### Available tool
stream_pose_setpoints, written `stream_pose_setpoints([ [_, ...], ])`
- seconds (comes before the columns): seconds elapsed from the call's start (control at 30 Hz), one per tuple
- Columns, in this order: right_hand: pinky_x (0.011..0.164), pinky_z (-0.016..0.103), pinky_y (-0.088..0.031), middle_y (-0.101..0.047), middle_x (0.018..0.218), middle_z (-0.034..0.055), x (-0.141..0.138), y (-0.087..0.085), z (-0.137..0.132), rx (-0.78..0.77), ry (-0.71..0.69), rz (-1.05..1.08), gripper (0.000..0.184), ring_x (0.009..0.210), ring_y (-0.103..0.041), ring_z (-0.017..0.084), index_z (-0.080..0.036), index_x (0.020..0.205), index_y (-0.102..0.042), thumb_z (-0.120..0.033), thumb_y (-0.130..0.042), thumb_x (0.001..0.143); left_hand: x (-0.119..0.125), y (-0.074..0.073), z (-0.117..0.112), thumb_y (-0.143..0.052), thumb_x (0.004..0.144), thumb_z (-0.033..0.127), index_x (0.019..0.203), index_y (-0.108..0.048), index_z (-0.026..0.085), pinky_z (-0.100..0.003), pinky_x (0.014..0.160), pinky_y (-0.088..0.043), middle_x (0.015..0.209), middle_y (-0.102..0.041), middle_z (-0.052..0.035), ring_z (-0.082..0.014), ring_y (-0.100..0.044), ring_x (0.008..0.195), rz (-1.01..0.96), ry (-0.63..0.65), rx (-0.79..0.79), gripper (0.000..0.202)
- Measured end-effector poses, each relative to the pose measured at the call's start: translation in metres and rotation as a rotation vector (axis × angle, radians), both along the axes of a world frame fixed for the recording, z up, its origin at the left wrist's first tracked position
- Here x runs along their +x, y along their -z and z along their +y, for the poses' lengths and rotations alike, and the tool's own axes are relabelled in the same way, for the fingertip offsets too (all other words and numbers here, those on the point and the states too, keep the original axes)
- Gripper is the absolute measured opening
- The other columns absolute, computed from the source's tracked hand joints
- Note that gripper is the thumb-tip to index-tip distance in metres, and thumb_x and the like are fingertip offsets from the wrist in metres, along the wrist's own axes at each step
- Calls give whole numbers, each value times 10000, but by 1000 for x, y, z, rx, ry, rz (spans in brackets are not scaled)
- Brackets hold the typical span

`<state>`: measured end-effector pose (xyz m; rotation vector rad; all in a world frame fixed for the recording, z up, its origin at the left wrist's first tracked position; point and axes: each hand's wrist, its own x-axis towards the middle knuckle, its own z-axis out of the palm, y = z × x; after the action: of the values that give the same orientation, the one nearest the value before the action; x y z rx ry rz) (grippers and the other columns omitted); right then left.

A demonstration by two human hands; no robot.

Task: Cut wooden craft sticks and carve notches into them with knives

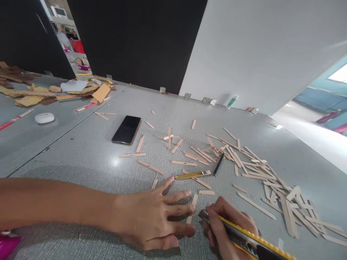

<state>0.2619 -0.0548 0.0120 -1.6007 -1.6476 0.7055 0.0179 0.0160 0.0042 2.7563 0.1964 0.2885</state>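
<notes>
With fingers spread wide, our left hand (151, 218) touches a pale flat wooden stick (194, 200); our curled right hand (235, 215) grips a yellow-and-black utility knife (245, 239).

Item one: your left forearm (59, 202), bare across its whole visible length, a long smooth form narrowing slightly toward the wrist (117, 213), which is likewise bare. Item two: your left hand (151, 218), ungloved; broad back, low rounded knuckles, four slender fingers and a thumb (164, 242), all bare. Item three: your right hand (233, 218), ungloved, seen in part; bare fingers and thumb with rounded tips, remainder cropped or covered.
</notes>
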Motion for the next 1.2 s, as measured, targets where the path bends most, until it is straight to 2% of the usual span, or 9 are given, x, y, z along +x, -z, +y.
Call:
stream_pose_setpoints([
  [0.13, 439, 246, -386, -529, 465, -65, 0, 1, 0, 104, -18, -32, 434, 378, -461, 113, -267, 680, -527, -483, -568, 1055, 1, 2, -1, -383, 1135, 471, 1510, -568, 241, -729, 1251, -287, 1459, -609, -139, -374, -465, 1488, -86, -45, 185, 478],
  [0.23, 433, 233, -391, -522, 460, -73, -1, 4, 3, 123, -70, -75, 393, 374, -471, 114, -264, 708, -557, -437, -571, 1061, 4, 5, -5, -392, 1124, 525, 1496, -585, 290, -666, 1251, -347, 1366, -595, -122, -331, -517, 1400, -108, -108, 196, 480],
  [0.4, 460, 211, -415, -565, 530, -63, -3, 5, 11, 169, -169, -139, 365, 415, -533, 109, -257, 710, -554, -358, -567, 1061, 5, 7, -7, -367, 1120, 560, 1527, -548, 302, -610, 1262, -362, 1446, -541, -151, -329, -500, 1439, -76, -124, 177, 515],
  [0.53, 480, 201, -426, -544, 553, -72, -4, 5, 14, 149, -185, -165, 345, 443, -542, 107, -253, 729, -549, -336, -557, 1064, 3, 2, -8, -368, 1135, 500, 1559, -519, 282, -588, 1272, -350, 1638, -439, -183, -374, -361, 1588, -51, -126, 187, 500],
  [0.6, 488, 202, -429, -532, 553, -77, -4, 5, 15, 127, -192, -174, 350, 448, -537, 107, -253, 732, -541, -335, -543, 1072, 2, 1, -9, -372, 1139, 480, 1571, -510, 277, -582, 1273, -347, 1676, -413, -190, -383, -343, 1601, -34, -128, 192, 496],
  [0.73, 492, 207, -421, -506, 577, -76, -3, 5, 16, 112, -209, -188, 368, 467, -527, 107, -251, 735, -543, -363, -522, 1085, 3, 4, -10, -388, 1135, 501, 1569, -515, 259, -599, 1267, -345, 1666, -428, -224, -404, -367, 1586, -38, -131, 230, 513],
  [0.93, 515, 209, -441, -531, 599, -69, -2, 6, 15, 125, -206, -202, 354, 488, -535, 111, -250, 750, -558, -376, -536, 1080, 4, 7, -10, -447, 1122, 485, 1578, -524, 244, -507, 1285, -339, 1690, -393, -213, -387, -384, 1579, -94, -134, 216, 522],
  [1.2, 509, 205, -450, -557, 594, -64, -8, 5, 16, 122, -174, -181, 316, 492, -538, 115, -251, 731, -574, -348, -578, 1032, 4, 7, -10, -432, 1124, 485, 1620, -476, 249, -497, 1298, -329, 1667, -420, -240, -396, -380, 1578, -85, -122, 226, 551],
])
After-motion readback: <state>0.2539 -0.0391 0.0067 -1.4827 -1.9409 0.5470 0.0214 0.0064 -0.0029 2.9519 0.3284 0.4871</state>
